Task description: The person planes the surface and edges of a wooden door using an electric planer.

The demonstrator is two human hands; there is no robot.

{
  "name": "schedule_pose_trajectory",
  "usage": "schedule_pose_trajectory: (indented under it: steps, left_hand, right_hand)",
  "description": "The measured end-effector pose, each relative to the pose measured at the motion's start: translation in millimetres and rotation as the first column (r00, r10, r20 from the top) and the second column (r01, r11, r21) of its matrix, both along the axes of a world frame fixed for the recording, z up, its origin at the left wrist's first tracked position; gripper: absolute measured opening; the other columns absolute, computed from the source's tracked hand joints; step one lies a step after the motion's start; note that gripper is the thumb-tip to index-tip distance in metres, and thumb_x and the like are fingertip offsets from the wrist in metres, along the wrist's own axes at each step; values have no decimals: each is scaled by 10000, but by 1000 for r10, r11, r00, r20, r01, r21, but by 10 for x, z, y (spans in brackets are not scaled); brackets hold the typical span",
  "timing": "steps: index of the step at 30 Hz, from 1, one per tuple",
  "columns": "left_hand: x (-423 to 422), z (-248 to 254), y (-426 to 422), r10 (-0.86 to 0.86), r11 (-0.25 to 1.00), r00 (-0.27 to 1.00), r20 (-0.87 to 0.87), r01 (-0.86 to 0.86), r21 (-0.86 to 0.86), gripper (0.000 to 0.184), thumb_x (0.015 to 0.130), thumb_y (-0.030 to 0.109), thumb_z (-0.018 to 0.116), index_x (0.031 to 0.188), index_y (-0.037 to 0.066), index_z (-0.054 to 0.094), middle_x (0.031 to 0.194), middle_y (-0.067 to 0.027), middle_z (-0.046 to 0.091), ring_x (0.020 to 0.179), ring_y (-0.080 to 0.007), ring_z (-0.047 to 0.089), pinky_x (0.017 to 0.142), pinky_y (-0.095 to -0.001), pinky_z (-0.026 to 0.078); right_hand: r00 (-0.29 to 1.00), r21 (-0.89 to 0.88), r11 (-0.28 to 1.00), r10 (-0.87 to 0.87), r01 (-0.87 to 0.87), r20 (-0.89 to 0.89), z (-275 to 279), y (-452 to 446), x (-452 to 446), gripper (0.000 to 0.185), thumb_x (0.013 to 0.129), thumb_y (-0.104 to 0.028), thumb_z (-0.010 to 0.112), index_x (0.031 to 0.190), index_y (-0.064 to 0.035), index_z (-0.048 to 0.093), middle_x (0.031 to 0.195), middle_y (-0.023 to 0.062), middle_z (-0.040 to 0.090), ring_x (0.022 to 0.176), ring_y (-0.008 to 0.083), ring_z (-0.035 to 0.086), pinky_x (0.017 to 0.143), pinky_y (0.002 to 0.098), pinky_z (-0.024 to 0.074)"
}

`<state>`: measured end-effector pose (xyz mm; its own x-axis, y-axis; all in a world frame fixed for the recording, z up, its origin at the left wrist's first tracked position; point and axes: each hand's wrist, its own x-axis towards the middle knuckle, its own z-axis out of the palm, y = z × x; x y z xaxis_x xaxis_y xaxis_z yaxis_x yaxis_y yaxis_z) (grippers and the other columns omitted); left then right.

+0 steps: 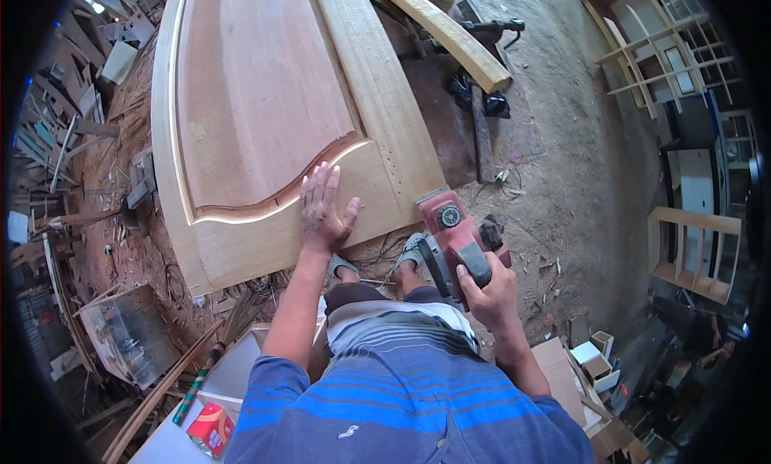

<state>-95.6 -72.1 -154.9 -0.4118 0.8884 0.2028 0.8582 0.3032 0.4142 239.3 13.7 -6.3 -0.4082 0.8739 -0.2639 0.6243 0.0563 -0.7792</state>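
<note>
A wooden door panel (249, 86) with a curved moulded lower edge lies in front of me. My left hand (325, 207) rests flat on its bottom rail, fingers stretched toward the curved moulding. My right hand (488, 291) is wrapped around the dark handle of a red electric hand planer (446, 215). The planer's front end is at the door's lower right corner; whether it touches the wood I cannot tell. A row of small dark holes marks the right stile (385, 126) near that corner.
A wooden beam (450, 38) and a metal clamp (494, 26) lie beyond the door's right side. Scrap wood (76, 143) piles up on the left. A red packet (210, 428) sits behind my left arm. Wooden frames (695, 251) stand on the right, with a person (711, 327) near them.
</note>
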Motion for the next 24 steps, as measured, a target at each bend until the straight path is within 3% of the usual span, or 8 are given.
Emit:
schedule_pose_trajectory:
  steps: [12,19,24]
  left_hand:
    - [-55,-12,4,9,1000,999,54,-8,-14,812,982,452,715,1662,71,489,1721,-228,454,1614,-423,397,1359,-573,264]
    - [-63,29,10,10,1000,998,69,-8,-27,831,957,431,747,1660,73,485,1711,-233,460,1598,-438,412,1345,-579,295]
    - [-77,-11,11,14,999,998,69,-11,-45,826,970,458,736,1663,85,486,1717,-226,456,1602,-435,408,1346,-580,294]
  right_hand:
    - [1000,44,999,2,-2,-8,-25,572,-733,276,985,-244,808,994,12,704,757,217,729,695,343,772,658,455,567]
    - [998,22,1000,-3,2,59,-14,883,-1095,295,998,-276,795,992,6,709,783,211,742,717,345,767,688,457,569]
    - [1000,42,999,4,-5,12,0,1186,-1504,341,995,-314,787,1066,17,748,863,243,779,813,398,795,769,478,603]
